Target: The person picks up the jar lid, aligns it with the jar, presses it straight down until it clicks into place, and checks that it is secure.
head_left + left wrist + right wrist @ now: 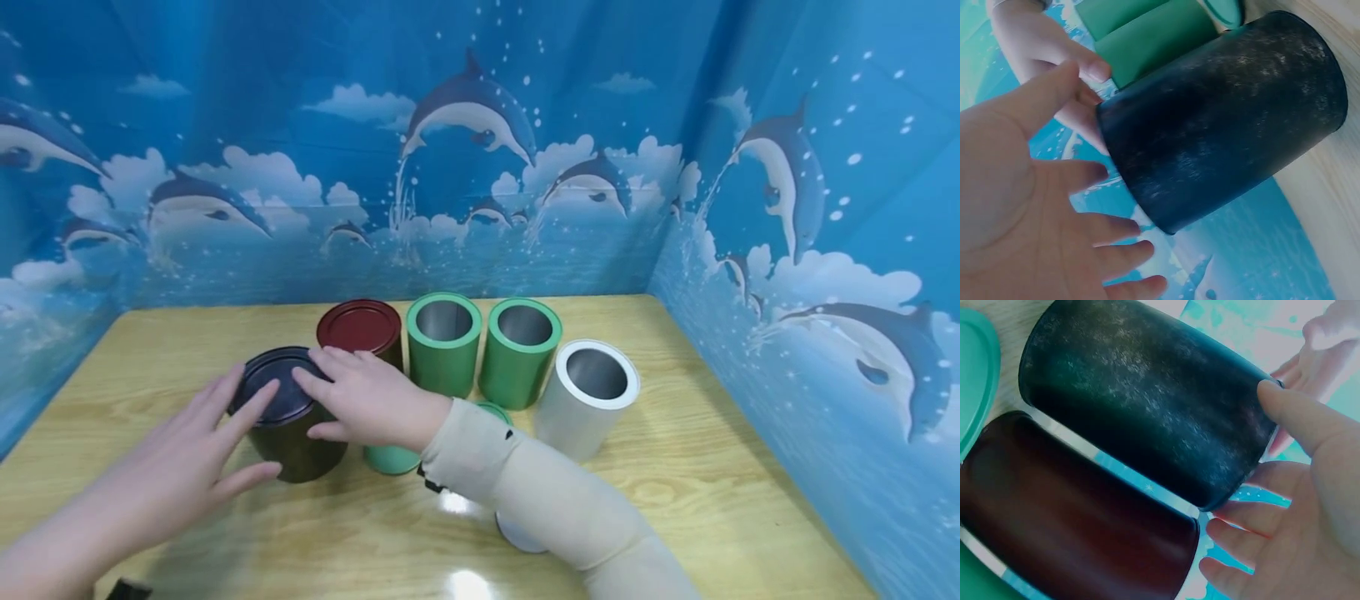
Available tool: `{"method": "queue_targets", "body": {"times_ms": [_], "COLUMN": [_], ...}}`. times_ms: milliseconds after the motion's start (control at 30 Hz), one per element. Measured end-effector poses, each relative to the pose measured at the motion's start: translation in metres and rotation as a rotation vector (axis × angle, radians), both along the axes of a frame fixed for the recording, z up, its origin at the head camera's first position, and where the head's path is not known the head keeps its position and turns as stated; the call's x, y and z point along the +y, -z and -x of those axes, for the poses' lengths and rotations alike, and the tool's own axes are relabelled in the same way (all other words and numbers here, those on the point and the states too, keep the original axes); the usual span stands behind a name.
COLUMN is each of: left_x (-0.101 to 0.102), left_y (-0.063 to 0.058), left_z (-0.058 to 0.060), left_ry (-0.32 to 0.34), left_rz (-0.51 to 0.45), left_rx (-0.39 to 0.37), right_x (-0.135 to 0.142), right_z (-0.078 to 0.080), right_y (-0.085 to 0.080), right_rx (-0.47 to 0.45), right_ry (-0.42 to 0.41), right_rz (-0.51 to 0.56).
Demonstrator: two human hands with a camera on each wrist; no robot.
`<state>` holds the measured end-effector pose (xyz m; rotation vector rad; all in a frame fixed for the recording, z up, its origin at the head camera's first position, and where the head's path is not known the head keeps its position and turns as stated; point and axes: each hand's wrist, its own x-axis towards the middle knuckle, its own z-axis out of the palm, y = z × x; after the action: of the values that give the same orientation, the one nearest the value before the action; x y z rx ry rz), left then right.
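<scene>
A black canister [300, 450] stands at the left of the table with its dark lid [281, 392] on top. My left hand [202, 450] is at the canister's left, fingers spread and mostly straight. From the right, my right hand [371, 396] reaches over the lid's edge. In the right wrist view its thumb [1282, 403] touches the canister's top rim while the other fingers extend beside it. The left wrist view shows the left fingers [1125, 256] spread near the top end, with nothing gripped.
Behind stand a dark red lidded canister [360, 325] and two uncovered green canisters, one [442, 367] left of the other [517, 371]. An uncovered white canister [573, 425] stands right. A green lid [392, 460] and white lid [517, 537] lie partly hidden by the right arm. Dolphin-print curtains [300, 242] border the table.
</scene>
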<state>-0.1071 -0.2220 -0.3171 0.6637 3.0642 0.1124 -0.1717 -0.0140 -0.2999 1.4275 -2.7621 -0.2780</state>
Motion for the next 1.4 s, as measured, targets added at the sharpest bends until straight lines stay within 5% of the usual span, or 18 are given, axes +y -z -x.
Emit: {"method": "queue_targets", "body": {"times_ms": [233,567,800,1400], "left_x": [0.002,0.005,0.013,0.019], "left_y": [0.003,-0.001,-0.003,0.001], "left_z": [0.015,0.018,0.024,0.028], "left_ry": [-0.011,0.034,0.045,0.045], "left_rz": [0.028,0.031,0.047,0.066], "left_rx": [-0.037,0.076,-0.004,0.05], "right_x": [-0.008,-0.007,-0.012,-0.015], "right_z": [-0.001,0.002,0.001,-0.002], "right_y": [0.006,0.002,0.008,0.013], "right_rx": [0.028,0.068,0.074,0.088], "right_ry": [0.021,0.015,-0.001,0.028], "right_rz": [-0.037,0.012,-0.039,-0.024]}}
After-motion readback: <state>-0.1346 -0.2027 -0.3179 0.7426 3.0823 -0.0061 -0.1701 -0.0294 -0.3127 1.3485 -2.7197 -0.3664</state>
